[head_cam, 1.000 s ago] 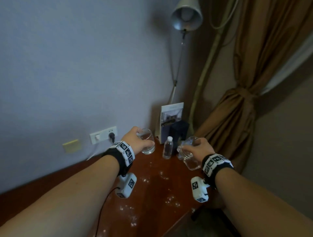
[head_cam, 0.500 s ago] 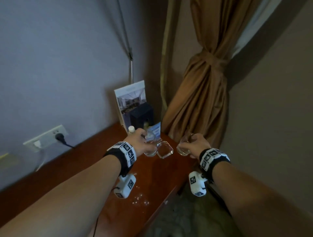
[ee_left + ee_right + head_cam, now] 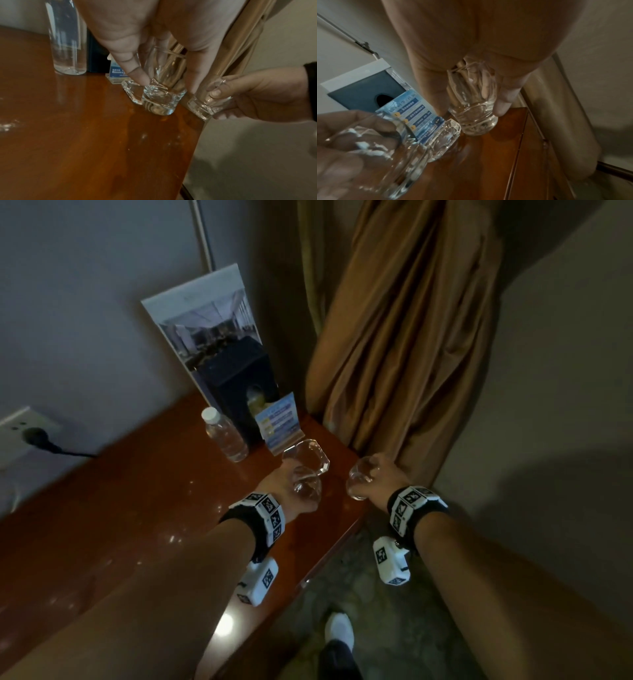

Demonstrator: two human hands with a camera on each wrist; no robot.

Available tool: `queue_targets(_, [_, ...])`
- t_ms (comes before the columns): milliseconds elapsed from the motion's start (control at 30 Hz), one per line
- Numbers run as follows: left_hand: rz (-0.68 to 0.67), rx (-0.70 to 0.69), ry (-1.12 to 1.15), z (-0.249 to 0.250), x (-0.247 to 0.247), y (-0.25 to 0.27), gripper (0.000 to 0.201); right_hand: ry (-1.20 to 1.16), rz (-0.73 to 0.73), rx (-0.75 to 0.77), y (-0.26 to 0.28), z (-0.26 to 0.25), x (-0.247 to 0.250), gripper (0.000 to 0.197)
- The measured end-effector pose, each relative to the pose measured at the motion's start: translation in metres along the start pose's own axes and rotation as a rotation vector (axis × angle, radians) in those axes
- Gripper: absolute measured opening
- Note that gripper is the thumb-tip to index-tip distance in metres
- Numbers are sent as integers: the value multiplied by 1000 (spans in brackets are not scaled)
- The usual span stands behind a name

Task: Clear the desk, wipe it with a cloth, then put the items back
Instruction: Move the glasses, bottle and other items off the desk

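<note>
My left hand (image 3: pixel 282 487) grips a clear drinking glass (image 3: pixel 306 484) from above, low over the right end of the red-brown desk (image 3: pixel 137 508). In the left wrist view the fingers (image 3: pixel 135 70) wrap this glass (image 3: pixel 161 100), whose base is just in front of a glass ashtray (image 3: pixel 132 92); I cannot tell whether it touches the wood. My right hand (image 3: pixel 385 477) holds a second glass (image 3: pixel 358 482), tilted, at the desk's right edge. The right wrist view shows that glass (image 3: pixel 476 115) beside the ashtray (image 3: pixel 443 140).
A small water bottle (image 3: pixel 226 436), a black box (image 3: pixel 239 385), an upright brochure (image 3: pixel 202 316) and a blue card stand (image 3: pixel 279 421) crowd the desk's back right corner. A brown curtain (image 3: pixel 404 337) hangs to the right. A plugged-in wall socket (image 3: pixel 34 436) is at left. My shoe (image 3: pixel 339 628) is on the floor.
Both hands have carried their glasses rightward and down toward the ashtray at the desk's right end. The head view has swung right and downward; the lamp is out of view.
</note>
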State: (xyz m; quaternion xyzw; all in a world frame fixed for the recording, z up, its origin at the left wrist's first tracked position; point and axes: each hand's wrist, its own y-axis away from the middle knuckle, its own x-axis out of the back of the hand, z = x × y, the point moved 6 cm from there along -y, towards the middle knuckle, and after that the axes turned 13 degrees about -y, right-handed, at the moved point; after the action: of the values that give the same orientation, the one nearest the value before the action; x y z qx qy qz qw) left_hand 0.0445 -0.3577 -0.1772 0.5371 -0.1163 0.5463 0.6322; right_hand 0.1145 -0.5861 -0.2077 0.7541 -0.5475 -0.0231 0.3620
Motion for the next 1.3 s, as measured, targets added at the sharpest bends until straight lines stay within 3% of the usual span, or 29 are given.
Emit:
queue_targets(500, [-29, 56, -3, 2, -36, -27, 85, 163, -28, 50, -28, -6, -19, 91])
queue_targets(1000, [-46, 40, -44, 4, -41, -27, 95, 242, -26, 44, -27, -11, -31, 109])
queue_targets(1167, [-58, 57, -13, -4, -23, -14, 100, 251, -69, 52, -17, -25, -24, 121])
queue_targets(1300, [30, 98, 177, -16, 29, 10, 76, 264, -114, 68, 0, -63, -13, 123])
